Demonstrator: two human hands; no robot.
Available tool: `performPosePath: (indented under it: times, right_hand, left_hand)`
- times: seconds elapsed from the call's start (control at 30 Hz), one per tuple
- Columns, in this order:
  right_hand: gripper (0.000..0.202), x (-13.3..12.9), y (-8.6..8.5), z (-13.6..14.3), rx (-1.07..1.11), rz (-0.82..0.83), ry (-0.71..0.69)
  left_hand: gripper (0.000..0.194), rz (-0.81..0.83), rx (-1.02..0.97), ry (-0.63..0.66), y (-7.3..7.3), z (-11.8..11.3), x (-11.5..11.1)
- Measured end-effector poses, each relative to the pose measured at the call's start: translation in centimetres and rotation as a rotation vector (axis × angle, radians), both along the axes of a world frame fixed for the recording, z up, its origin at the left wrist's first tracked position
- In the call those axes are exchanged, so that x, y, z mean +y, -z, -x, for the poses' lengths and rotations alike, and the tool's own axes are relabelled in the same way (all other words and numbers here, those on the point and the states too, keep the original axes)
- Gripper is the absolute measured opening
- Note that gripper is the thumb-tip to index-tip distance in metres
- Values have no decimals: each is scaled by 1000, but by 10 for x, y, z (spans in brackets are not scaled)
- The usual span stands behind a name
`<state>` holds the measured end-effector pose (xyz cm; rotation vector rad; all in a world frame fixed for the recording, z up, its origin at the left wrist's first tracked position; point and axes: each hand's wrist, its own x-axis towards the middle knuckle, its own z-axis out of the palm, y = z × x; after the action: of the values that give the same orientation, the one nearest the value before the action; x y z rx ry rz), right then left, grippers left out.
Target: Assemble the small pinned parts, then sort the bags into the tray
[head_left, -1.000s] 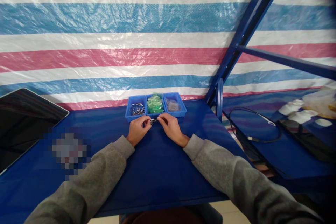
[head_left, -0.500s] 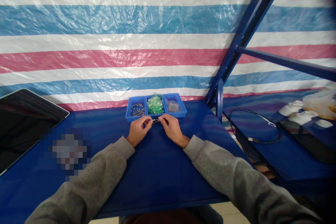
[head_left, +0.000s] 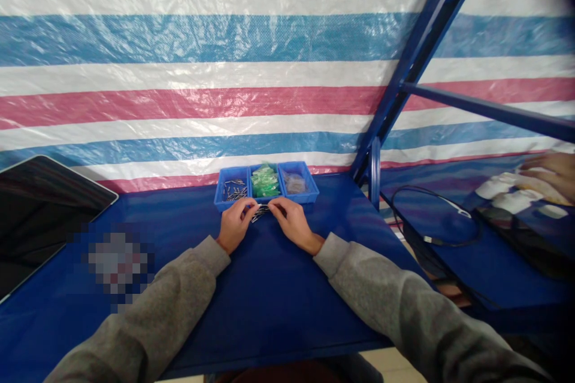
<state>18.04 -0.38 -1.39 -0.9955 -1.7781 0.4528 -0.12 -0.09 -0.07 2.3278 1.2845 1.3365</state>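
My left hand [head_left: 233, 226] and my right hand [head_left: 294, 224] face each other at the front edge of a blue three-part tray [head_left: 221, 204]. Fingers and thumbs are closed in a pinch on opposite ends of a slim silver-and-black metal rod, too small to name more exactly. Several similar rods [head_left: 259, 215] lie on the table just under and between the fingertips. In the tray, the left compartment holds more loose metal rods [head_left: 235, 193], the middle one green plastic packets [head_left: 265, 181], and the right one clear plastic pieces [head_left: 294, 184].
A dark-screened device [head_left: 49, 215] lies at the left, beside a pixelated patch. Blue metal posts [head_left: 395, 96] rise on the right. Past them, another table carries a black cable [head_left: 431, 188], white objects [head_left: 516, 200] and another person's hand [head_left: 552, 170]. Striped sheeting hangs behind.
Both hands stay almost in place, with the fingertips a little closer together. More of the rods between them shows. Another person's hand has appeared at the far right.
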Motion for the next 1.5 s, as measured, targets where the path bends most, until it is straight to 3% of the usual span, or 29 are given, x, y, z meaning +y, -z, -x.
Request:
performPosePath:
  times: [0.3,0.47,0.7,0.97,1.5]
  right_hand:
    - [22,1,0,0,-50,-32,2]
    - [23,0,-1,0,-46,-16,23]
    - [24,0,-1,0,-49,-13,24]
    - [25,-1,-1,0,-31,-9,43]
    - [23,-6,-4,1,-21,-16,-26]
  left_hand:
    - [9,-77,-109,91,-7,-2,-4]
    - [5,-133,-159,49,-7,-2,-6]
    - [14,-148,-131,-18,-2,1,-3]
    - [13,-180,17,106,-7,1,0]
    - [18,-21,-26,73,1,0,0]
